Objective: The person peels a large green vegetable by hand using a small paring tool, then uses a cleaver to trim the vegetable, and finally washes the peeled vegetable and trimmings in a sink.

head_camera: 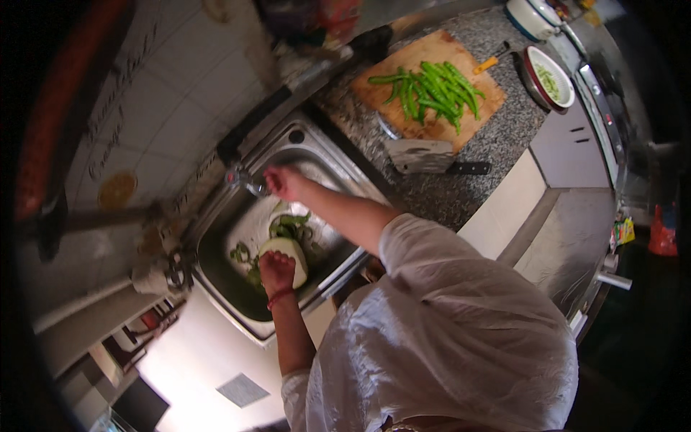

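Observation:
My left hand, with a red band at the wrist, is over a large pale peeled vegetable in the steel sink. Its fingers are curled; whether they grip the vegetable is unclear. Green peelings lie beside the vegetable, partly over a pale round thing whose kind is unclear. Just right of the metal faucet, my right hand is raised above the sink with bent, slightly blurred fingers. Whether it touches the faucet or holds anything small cannot be made out.
On the granite counter, a wooden board bears long green peppers and a yellow-handled tool. A cleaver lies at its near edge. Farther right are a white basket with cut green pieces and a white pot.

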A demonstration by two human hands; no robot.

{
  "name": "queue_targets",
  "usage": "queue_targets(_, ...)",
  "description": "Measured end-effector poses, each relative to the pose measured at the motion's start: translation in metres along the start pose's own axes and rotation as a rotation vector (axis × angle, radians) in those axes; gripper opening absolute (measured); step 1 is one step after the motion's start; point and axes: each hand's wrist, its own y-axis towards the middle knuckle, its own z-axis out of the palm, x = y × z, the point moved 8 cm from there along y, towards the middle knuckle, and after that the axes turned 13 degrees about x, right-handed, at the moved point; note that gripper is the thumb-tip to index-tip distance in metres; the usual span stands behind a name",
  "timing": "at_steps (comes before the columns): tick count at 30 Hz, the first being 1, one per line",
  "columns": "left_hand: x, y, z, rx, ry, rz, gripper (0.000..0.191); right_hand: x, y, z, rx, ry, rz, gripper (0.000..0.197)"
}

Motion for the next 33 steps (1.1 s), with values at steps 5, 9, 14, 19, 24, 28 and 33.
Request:
queue_targets(5, -0.013, 0.021, -0.010, -0.001, 0.007, 0.012, 0.024, -0.034, 0.016, 0.051, 0.227, -1.424, 0.184, 0.012)
queue_targets(9, -0.019, 0.075, -0.009, -0.002, 0.029, 0.019, 0.032, -0.021, -0.046, 0.109, 0.185, -1.876, -0.098, 0.025)
queue_targets(14, -0.016, 0.142, 0.057, 0.057, 0.187, -0.007, 0.022, 0.013, -0.117, 0.127, -0.056, -2.202, -0.090, 0.017)
queue_targets(19, -0.011, 0.166, 0.129, 0.108, 0.503, -0.031, 0.021, 0.037, -0.147, 0.070, -0.097, -1.414, -0.253, 0.020)
queue_targets(24, -0.016, 0.110, 0.158, 0.286, 1.044, -0.037, 0.026, 0.043, -0.161, 0.029, -0.207, -1.673, -0.146, 0.025)
queue_targets(28, -0.080, 0.066, 0.060, 0.180, 1.196, 0.195, 0.020, -0.004, -0.135, -0.018, -0.122, -1.792, 0.154, 0.036)
queue_targets(33, -0.115, 0.002, -0.096, -0.279, 2.537, 0.193, 0.021, -0.091, -0.115, -0.021, 0.135, -1.883, 0.333, 0.050)
